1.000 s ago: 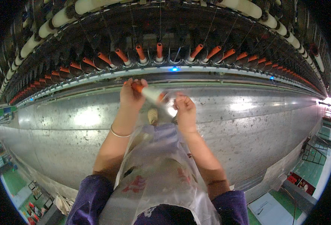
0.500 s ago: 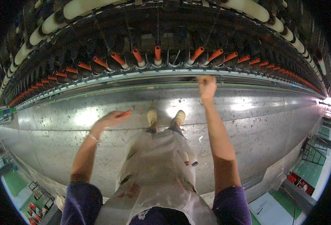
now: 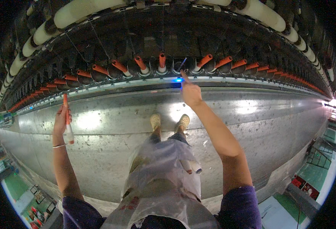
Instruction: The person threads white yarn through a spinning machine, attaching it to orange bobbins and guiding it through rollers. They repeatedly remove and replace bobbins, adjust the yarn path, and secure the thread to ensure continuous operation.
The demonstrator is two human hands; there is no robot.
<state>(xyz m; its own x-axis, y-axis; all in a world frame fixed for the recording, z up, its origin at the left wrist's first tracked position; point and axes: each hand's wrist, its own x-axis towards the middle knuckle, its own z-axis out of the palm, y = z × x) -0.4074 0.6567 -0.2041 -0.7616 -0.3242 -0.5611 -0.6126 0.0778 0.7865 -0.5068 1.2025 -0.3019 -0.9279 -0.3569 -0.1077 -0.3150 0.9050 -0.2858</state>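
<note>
An orange tube-shaped bobbin (image 3: 68,124) with a pale yarn-wound lower part stands nearly upright in my left hand (image 3: 60,121), whose fingers are wrapped round its middle. Off to the right, my right hand (image 3: 192,94) reaches to the spinning frame's front rail. Its index finger stretches up to the foot of a bare spindle (image 3: 183,63), while the other fingers curl in; I see nothing held in them. Whether the fingertip touches the spindle base, I cannot tell. An orange bobbin (image 3: 162,61) sits on the spindle just left of it, and another orange bobbin (image 3: 203,62) on the right.
A long row of orange bobbins on spindles curves along the machine rail (image 3: 137,83). A blue light (image 3: 178,80) glows beside my right hand. White rollers (image 3: 265,15) run overhead. Two bobbins (image 3: 190,166) show at my apron (image 3: 156,168). My clogs (image 3: 155,122) stand on the grey floor.
My left hand has moved left, and its bobbin has turned upright. My right hand has moved left to the bare spindle and stretched out its index finger. A blue light now shows there.
</note>
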